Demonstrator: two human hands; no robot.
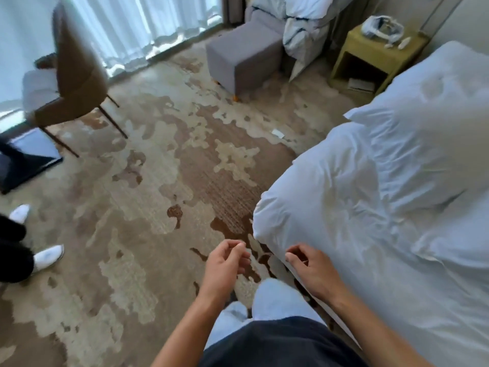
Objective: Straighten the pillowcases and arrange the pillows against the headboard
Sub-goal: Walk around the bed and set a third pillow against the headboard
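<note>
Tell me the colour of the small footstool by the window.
Grey, on small orange-brown feet: the footstool, clearest in the head view.

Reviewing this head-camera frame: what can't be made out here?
- Headboard: outside the head view, cut off at the right edge.
- White pillow on the bed: blurred; its pillowcase opening cannot be seen.
- Small white items on the yellow-green nightstand: too small and blurred to identify.
- Left hand and right hand: curled, apparently empty.

A plump white pillow (434, 107) in a wrinkled pillowcase lies on the rumpled white bed (370, 207).
</note>
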